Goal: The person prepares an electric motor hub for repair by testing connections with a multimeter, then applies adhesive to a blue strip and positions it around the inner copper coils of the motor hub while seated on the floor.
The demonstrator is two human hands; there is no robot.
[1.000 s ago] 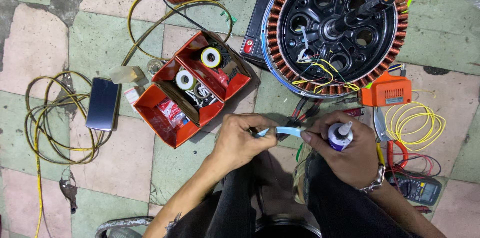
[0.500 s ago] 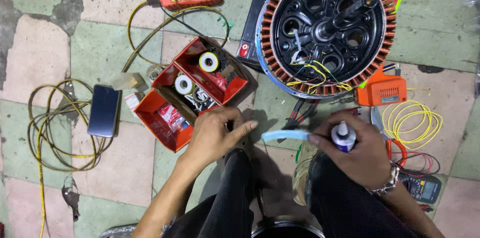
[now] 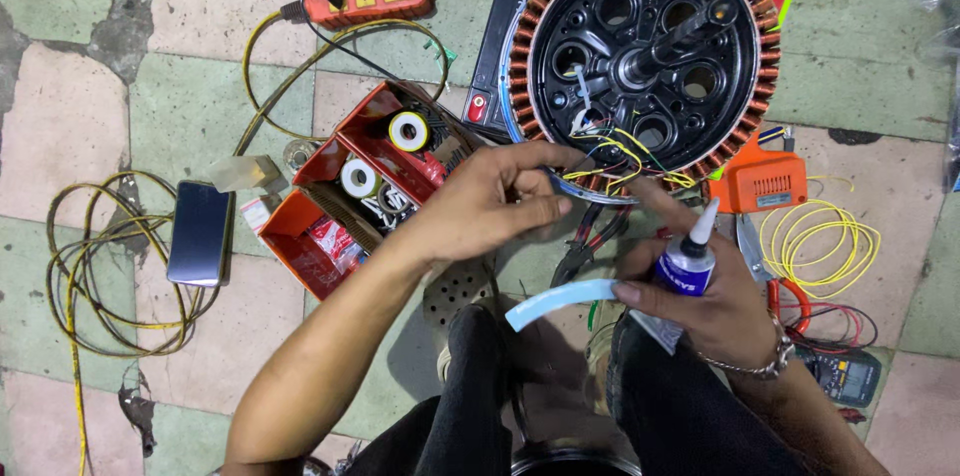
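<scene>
Blue glue tube and pale strip gripped in right hand; left hand pinching stator wires.

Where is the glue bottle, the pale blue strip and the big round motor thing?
glue bottle (image 3: 688, 264), head view, on its blue body below the white nozzle.
pale blue strip (image 3: 560, 301), head view, on the middle of its curve.
round motor (image 3: 640, 46), head view, on its black centre near the shaft.

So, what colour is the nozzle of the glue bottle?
White, on a blue glue bottle in the right hand; head view.
</scene>
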